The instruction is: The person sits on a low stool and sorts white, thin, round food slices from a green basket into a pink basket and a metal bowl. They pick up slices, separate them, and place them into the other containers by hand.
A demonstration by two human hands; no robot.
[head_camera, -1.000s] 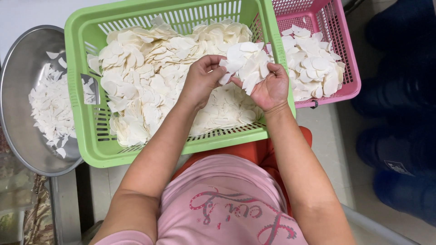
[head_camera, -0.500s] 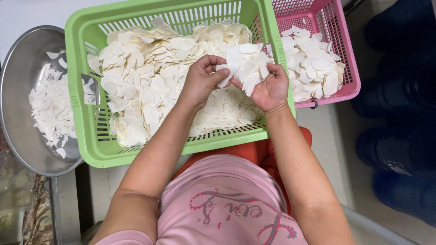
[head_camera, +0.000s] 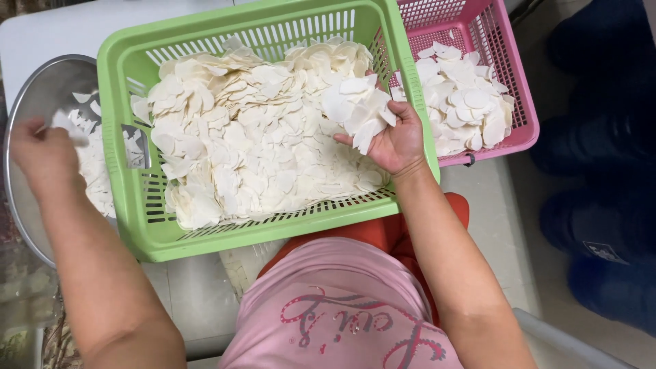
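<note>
A green plastic basket (head_camera: pixel 266 236) rests on my lap, heaped with thin white slices (head_camera: pixel 253 143). My right hand (head_camera: pixel 393 140) sits at the basket's right side, palm up, holding a handful of white slices (head_camera: pixel 359 109). My left hand (head_camera: pixel 44 154) has reached out over the metal bowl (head_camera: pixel 41 89) on the left. Its fingers are closed around a small white slice (head_camera: pixel 68 124), blurred by motion. White slices (head_camera: pixel 96 171) lie inside the bowl too.
A pink plastic basket (head_camera: pixel 516 102) with more white slices stands right of the green one. Dark blue boots (head_camera: pixel 601 198) stand on the floor at the far right. A pale tabletop (head_camera: pixel 55 34) lies behind the bowl.
My left hand has left the handful over the green basket and swung left over the metal bowl with a slice. My right hand stays put with its handful.
</note>
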